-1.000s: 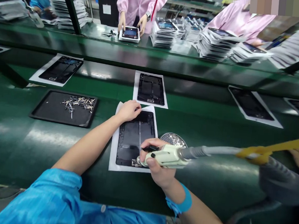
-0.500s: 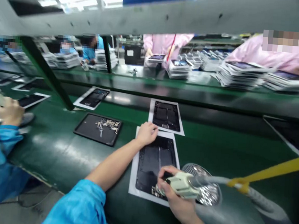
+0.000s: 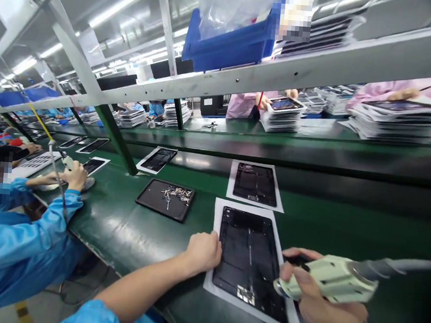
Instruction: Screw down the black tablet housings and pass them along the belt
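A black tablet panel (image 3: 236,248) lies on a white sheet (image 3: 217,216) on the green bench in front of me. My left hand (image 3: 204,252), its fingers curled closed, grips the left edge of the panel. My right hand (image 3: 323,304) is wrapped round a pale green hand tool (image 3: 336,280) with a grey hose at its back end. The tool's round metal nose is over the panel's lower right edge; whether it touches cannot be seen. A silvery patch (image 3: 246,295) shows near the panel's bottom edge.
A second panel (image 3: 254,184) lies just behind. A black tray (image 3: 153,199) of small metal parts is to the left. A co-worker's hand (image 3: 75,174) holds a similar tool. A white rail (image 3: 206,83) crosses above, carrying a blue bin (image 3: 228,48). Panel stacks (image 3: 394,121) stand opposite.
My left hand has moved from the panel's top left corner down to its left edge. The tool has moved from the panel's bottom to its right side. The camera view has shifted.
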A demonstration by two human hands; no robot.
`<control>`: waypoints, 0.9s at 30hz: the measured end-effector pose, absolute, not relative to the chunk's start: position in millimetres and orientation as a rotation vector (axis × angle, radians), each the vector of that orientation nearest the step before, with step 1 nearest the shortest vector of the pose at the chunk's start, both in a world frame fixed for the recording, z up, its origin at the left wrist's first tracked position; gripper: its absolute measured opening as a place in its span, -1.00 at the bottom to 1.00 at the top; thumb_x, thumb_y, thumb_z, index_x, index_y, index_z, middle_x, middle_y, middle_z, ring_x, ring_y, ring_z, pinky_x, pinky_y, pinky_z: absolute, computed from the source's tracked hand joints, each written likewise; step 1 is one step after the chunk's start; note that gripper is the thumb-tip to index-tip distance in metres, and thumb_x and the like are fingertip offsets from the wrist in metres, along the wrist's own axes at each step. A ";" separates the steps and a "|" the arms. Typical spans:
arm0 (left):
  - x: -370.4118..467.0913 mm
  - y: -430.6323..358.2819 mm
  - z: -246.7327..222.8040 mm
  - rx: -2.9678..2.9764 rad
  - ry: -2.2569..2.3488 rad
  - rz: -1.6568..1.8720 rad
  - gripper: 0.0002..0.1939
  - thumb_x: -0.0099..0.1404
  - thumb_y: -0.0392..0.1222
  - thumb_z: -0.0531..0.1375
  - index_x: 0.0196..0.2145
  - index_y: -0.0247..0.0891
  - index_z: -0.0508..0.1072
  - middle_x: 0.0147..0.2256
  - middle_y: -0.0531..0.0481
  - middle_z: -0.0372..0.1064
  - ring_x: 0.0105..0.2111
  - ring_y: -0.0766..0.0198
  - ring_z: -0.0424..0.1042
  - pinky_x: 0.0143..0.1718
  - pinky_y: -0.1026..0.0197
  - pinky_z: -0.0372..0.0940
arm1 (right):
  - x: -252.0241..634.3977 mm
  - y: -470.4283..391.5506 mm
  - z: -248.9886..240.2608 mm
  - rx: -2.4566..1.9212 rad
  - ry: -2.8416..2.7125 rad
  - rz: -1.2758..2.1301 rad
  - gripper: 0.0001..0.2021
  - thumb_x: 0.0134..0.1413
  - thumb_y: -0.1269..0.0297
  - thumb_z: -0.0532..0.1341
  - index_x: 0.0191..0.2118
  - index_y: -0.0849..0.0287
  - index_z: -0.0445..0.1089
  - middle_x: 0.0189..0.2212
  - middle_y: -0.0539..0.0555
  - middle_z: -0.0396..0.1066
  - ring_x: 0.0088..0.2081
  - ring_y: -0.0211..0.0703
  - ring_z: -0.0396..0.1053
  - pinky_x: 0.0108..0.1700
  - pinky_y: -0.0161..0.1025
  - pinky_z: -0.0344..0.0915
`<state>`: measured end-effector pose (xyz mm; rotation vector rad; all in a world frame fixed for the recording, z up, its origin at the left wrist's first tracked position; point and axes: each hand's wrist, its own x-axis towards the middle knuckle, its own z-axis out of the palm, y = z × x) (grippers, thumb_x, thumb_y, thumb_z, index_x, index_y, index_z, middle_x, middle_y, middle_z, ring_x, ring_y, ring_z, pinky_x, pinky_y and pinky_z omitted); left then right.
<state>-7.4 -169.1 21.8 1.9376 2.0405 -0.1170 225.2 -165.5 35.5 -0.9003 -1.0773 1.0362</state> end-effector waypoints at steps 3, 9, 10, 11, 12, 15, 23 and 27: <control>-10.4 -163.1 23.4 1.939 2.073 -0.067 -0.67 0.51 -0.10 -0.06 -0.02 -0.26 0.42 -0.13 -0.33 0.58 -0.11 -0.08 0.60 -0.11 -0.01 0.41 | 229.9 -163.1 34.6 -0.943 -1.113 1.006 -0.64 -0.04 0.02 0.49 -0.25 0.14 0.47 -0.56 0.03 0.46 -0.66 -0.17 0.38 -0.67 -0.28 0.41; -56.8 -109.3 47.2 1.884 2.025 0.588 -0.78 0.46 -0.17 0.10 -0.02 -0.21 0.46 -0.25 -0.07 0.62 -0.25 0.17 0.60 -0.19 0.21 0.39 | 239.0 -162.1 38.6 -0.970 -1.055 0.942 -0.67 0.00 0.04 0.47 -0.22 0.13 0.49 -0.53 0.06 0.47 -0.59 -0.13 0.40 -0.62 -0.24 0.42; -67.5 -93.2 51.6 1.874 1.993 0.683 -0.78 0.44 -0.17 0.13 -0.03 -0.22 0.48 -0.26 -0.05 0.62 -0.26 0.19 0.59 -0.21 0.23 0.39 | 239.6 -161.6 39.5 -0.969 -1.055 0.899 -0.68 0.00 0.04 0.47 -0.22 0.13 0.50 -0.52 0.06 0.48 -0.58 -0.14 0.41 -0.61 -0.25 0.42; -78.4 -75.6 55.7 1.878 1.977 0.752 -0.78 0.43 -0.17 0.13 -0.06 -0.24 0.52 -0.25 -0.06 0.62 -0.25 0.20 0.59 -0.21 0.24 0.39 | 240.1 -161.2 40.2 -0.966 -1.061 0.863 -0.68 0.00 0.04 0.47 -0.23 0.13 0.50 -0.52 0.06 0.48 -0.59 -0.16 0.41 -0.61 -0.27 0.41; -89.3 -57.2 59.6 1.893 1.993 0.805 -0.78 0.43 -0.18 0.13 -0.12 -0.25 0.55 -0.21 -0.07 0.63 -0.20 0.19 0.58 -0.17 0.24 0.39 | 240.4 -160.7 40.7 -0.965 -1.074 0.845 -0.69 0.01 0.04 0.46 -0.23 0.12 0.51 -0.53 0.05 0.48 -0.59 -0.16 0.41 -0.61 -0.28 0.40; -120.1 -3.1 70.3 1.856 2.202 0.863 -0.73 0.42 -0.18 0.11 -0.19 -0.29 0.60 -0.21 -0.09 0.63 -0.19 0.15 0.57 -0.15 0.23 0.38 | 241.6 -159.5 40.4 -0.977 -1.119 0.813 -0.72 0.03 0.05 0.44 -0.23 0.11 0.53 -0.59 0.02 0.45 -0.62 -0.19 0.39 -0.61 -0.30 0.39; -180.8 70.3 96.3 1.762 2.495 0.792 -0.63 0.38 -0.23 0.10 0.03 -0.42 0.55 -0.05 -0.31 0.58 0.00 -0.05 0.52 0.06 0.06 0.34 | 251.2 -156.5 32.5 -0.999 -1.190 0.801 -0.78 0.06 0.17 0.44 -0.19 0.10 0.52 -0.55 0.01 0.49 -0.59 -0.18 0.44 -0.55 -0.30 0.43; -171.1 61.7 87.2 1.935 2.409 0.661 -0.68 0.38 -0.21 0.13 -0.02 -0.30 0.59 -0.02 -0.26 0.57 0.06 -0.03 0.49 0.16 0.06 0.29 | 249.3 -158.2 33.6 -1.050 -1.127 0.789 -0.78 0.07 0.17 0.43 -0.18 0.09 0.53 -0.56 -0.01 0.46 -0.59 -0.20 0.42 -0.56 -0.32 0.40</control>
